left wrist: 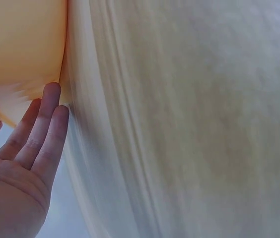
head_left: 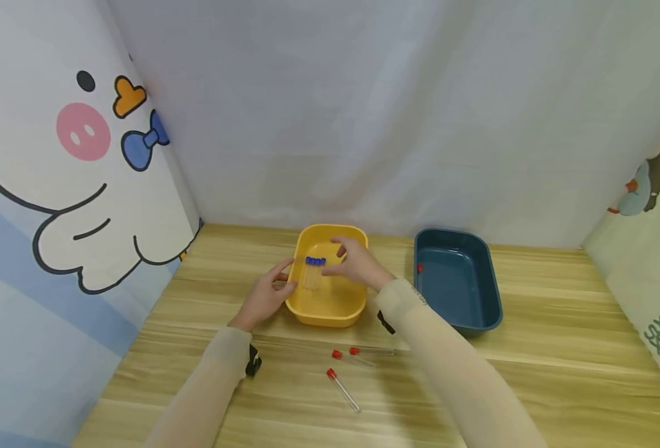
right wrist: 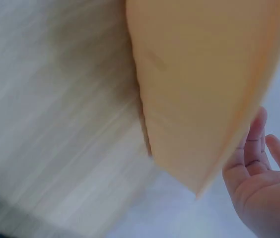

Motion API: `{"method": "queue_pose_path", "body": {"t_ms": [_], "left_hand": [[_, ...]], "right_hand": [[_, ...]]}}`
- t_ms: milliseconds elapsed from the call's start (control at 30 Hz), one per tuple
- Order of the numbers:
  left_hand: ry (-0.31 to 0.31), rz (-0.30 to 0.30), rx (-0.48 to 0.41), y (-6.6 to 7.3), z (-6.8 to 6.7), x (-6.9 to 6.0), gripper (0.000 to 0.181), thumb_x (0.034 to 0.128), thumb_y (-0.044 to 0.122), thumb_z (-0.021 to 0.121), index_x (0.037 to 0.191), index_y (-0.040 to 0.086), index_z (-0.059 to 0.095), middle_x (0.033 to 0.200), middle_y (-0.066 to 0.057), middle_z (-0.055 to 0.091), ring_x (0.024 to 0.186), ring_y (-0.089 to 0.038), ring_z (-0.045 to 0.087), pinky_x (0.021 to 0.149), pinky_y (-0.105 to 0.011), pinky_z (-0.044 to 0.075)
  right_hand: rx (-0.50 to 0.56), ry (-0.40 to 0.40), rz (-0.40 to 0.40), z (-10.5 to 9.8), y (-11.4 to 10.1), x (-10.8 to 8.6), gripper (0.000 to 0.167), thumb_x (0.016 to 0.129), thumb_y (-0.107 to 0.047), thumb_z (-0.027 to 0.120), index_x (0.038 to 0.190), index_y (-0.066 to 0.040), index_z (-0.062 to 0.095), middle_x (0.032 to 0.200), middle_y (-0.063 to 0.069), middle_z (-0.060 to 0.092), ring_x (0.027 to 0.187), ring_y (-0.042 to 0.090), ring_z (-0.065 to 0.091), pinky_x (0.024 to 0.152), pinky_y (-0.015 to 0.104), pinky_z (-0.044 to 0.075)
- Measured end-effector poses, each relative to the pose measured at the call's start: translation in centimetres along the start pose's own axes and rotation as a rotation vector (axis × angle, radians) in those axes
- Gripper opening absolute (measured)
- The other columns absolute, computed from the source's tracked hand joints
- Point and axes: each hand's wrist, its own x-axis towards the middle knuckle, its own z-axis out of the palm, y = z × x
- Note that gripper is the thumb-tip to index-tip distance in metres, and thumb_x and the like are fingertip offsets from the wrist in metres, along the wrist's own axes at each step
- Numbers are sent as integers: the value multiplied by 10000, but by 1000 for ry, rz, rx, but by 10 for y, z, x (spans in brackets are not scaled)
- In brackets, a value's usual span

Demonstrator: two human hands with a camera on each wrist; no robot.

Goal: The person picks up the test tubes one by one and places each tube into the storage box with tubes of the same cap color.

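A yellow bin (head_left: 330, 320) stands between my two hands, with several blue-capped clear tubes (head_left: 311, 274) lying side by side in it. My left hand (head_left: 265, 297) is at the bin's left side; in the left wrist view its extended fingers (left wrist: 45, 116) touch the outer wall. Over the right part of the bin hovers my right hand (head_left: 359, 264), thumb and fingers spread apart just right of the blue caps, holding nothing visible. In the right wrist view the bin wall (right wrist: 199, 89) partly hides that hand (right wrist: 266, 183).
Three red-capped tubes (head_left: 344, 390) lie loose on the wooden table (head_left: 285, 398) in front of the yellow bin. To the right stands a dark blue bin (head_left: 492, 292) holding one red-capped tube (head_left: 419, 269) along its left wall. A pale curtain (head_left: 363, 124) hangs behind the table.
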Motion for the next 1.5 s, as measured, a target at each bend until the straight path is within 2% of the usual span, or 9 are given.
{"method": "queue_pose_path", "body": {"t_ms": [167, 500, 767, 967, 1233, 1333, 1500], "left_hand": [[2, -16, -4, 0, 0, -1, 606, 1047, 216, 612, 1605, 214, 376, 1337, -237, 641, 1178, -404, 699, 952, -442, 624], [8, -28, 17, 3, 2, -1, 603, 1048, 229, 605, 1605, 217, 376, 1347, -229, 633, 1181, -393, 697, 964, -450, 617], [13, -15, 56, 3, 4, 0, 605, 1042, 244, 608, 1602, 201, 382, 1356, -236, 626, 1139, -382, 716, 920, -433, 632], [17, -3, 74, 8, 3, 1, 607, 1027, 228, 632, 1588, 172, 405, 1376, -242, 613, 1100, -361, 725, 875, -405, 645], [12, 1, 133, 14, 1, 0, 617, 1017, 239, 652, 1580, 149, 419, 1412, -241, 596, 1070, -328, 728, 863, -390, 646], [10, -9, 143, 17, 0, 0, 620, 1016, 244, 654, 1581, 149, 416, 1447, -221, 574, 1078, -314, 725, 864, -385, 644], [22, 11, 171, 23, -2, 1, 615, 1014, 233, 656, 1571, 107, 425, 1485, -217, 540, 1089, -323, 720, 861, -378, 647]], "right_hand": [[-10, 14, 7, -12, 5, -7, 820, 911, -345, 796, 1584, -133, 380, 1321, 209, 558, 982, 274, 595, 820, 373, 524], [-17, 33, 31, -26, 15, -13, 796, 920, -358, 784, 1578, -152, 385, 1308, 171, 555, 1005, 277, 587, 861, 365, 529], [-21, 33, 21, -35, 18, -18, 801, 924, -346, 782, 1583, -132, 380, 1310, 180, 563, 1077, 308, 612, 931, 415, 555], [-19, 40, 17, -45, 20, -24, 805, 926, -348, 777, 1587, -130, 374, 1336, 179, 556, 1152, 334, 608, 981, 444, 558], [-19, 45, 11, -61, 26, -34, 807, 948, -362, 750, 1599, -115, 343, 1354, 187, 543, 1153, 332, 598, 920, 425, 569], [-35, 63, 7, -67, 29, -39, 790, 956, -381, 737, 1596, -122, 351, 1395, 202, 551, 1165, 333, 592, 933, 441, 569], [-61, 101, 12, -77, 33, -48, 754, 970, -388, 719, 1587, -126, 374, 1391, 219, 557, 1172, 352, 589, 948, 472, 567]]}}
